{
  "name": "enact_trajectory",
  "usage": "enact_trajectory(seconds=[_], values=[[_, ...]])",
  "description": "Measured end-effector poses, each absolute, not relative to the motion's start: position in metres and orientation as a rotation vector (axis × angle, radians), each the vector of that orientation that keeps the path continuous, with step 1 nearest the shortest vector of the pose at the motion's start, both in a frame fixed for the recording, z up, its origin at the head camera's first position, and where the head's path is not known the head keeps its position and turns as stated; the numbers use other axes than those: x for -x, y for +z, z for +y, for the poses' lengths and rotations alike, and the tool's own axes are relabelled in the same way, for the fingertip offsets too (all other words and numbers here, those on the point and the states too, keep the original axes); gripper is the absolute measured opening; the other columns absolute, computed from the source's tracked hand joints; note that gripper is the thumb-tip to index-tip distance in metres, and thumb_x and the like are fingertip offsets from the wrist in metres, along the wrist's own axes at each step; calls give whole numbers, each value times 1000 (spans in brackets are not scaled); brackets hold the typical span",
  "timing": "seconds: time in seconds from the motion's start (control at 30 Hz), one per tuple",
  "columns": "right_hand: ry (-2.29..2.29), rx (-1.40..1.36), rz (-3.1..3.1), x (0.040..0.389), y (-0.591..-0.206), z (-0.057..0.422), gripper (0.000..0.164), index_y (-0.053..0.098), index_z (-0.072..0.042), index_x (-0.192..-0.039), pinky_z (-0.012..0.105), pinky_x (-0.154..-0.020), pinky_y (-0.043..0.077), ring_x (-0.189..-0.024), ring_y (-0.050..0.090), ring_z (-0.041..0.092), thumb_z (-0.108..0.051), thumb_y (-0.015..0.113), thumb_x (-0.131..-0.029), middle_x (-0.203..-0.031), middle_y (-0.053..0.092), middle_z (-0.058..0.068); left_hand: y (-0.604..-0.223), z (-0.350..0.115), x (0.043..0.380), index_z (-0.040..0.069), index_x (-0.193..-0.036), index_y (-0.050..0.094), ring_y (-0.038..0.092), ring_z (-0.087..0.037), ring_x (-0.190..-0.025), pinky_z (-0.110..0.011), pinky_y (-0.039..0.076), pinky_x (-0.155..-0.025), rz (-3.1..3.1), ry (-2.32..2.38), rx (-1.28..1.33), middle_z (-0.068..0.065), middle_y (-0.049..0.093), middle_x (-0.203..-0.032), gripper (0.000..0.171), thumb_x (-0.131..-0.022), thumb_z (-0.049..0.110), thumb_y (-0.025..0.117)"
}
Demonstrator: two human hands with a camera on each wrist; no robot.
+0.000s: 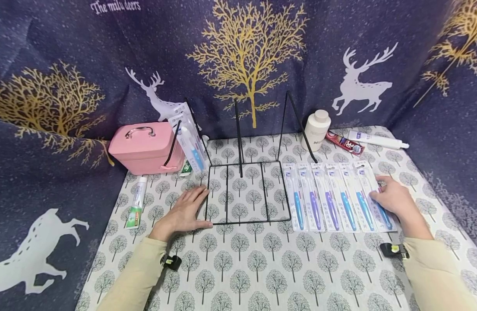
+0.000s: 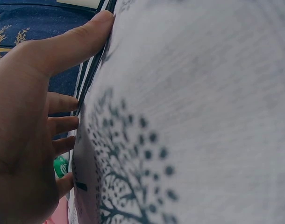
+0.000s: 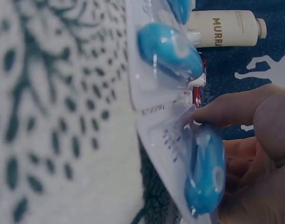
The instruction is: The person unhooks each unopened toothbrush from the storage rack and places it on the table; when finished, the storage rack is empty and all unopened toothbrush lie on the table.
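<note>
In the head view, my right hand (image 1: pixel 393 198) pinches the outer edge of the rightmost packaged toothbrush (image 1: pixel 383 214). Its thumb lies on the clear blister, with the other fingers curled at the side. The right wrist view shows this pack's blue handle (image 3: pixel 205 172), the pack tilted against its neighbour. Several more packaged toothbrushes (image 1: pixel 329 198), with blue or purple handles, lie side by side to its left. My left hand (image 1: pixel 185 210) rests flat at the left side of a black wire rack (image 1: pixel 246 222), thumb by the front corner, fingers extended.
Behind the left hand are a pink case (image 1: pixel 145 149), toothbrush packs (image 1: pixel 191 144) leaning upright in the rack, and a green-and-white toothpaste tube (image 1: pixel 136 203). At the back right stand a white bottle (image 1: pixel 317 129), a red box (image 1: pixel 345 142) and a white tube (image 1: pixel 378 140).
</note>
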State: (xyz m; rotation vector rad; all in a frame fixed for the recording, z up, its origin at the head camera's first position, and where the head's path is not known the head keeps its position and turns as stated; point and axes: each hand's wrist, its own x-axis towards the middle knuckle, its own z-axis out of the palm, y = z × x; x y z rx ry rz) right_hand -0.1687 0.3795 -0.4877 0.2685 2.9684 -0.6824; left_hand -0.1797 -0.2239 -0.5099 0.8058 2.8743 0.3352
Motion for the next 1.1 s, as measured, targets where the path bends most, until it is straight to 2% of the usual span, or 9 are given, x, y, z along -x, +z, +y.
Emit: enact_trajectory(seconds=[0.3,0.5,0.8,0.93,1.1], values=[[-498,-324,2988,167,-480,372,54,46,5,-118,58,-66,42,-81,50,48,-29,60,-79,-101,54,33,-513,-227,180,14,-146,18,15,-33,-138,-58,15,-110,2887,320,-816,-9,12,-153,108,-66,76,55],[-477,-328,3012,163,-482,375,43,55,1,-105,54,-62,41,-80,51,47,-32,62,-79,-102,55,32,-514,-227,180,14,-146,18,15,-33,-138,-58,15,-109,2885,331,-826,-9,11,-154,108,-66,75,56],[-479,-331,3001,158,-480,373,43,55,3,-104,53,-61,41,-78,52,48,-34,56,-83,-99,56,33,-512,-225,180,14,-146,18,16,-34,-138,-59,15,-109,2868,341,-827,-9,11,-153,107,-67,74,57],[-552,-251,3140,157,-473,361,39,57,4,-105,50,-60,43,-78,56,45,-29,54,-84,-91,63,27,-513,-225,181,14,-146,18,16,-34,-138,-59,15,-109,2867,346,-824,-9,12,-153,107,-66,73,58],[-688,-105,3248,156,-459,335,33,60,-2,-105,41,-57,42,-76,61,35,-28,56,-85,-84,67,16,-514,-226,182,14,-146,18,16,-33,-138,-58,15,-109,2877,334,-820,-9,12,-153,108,-66,74,57]])
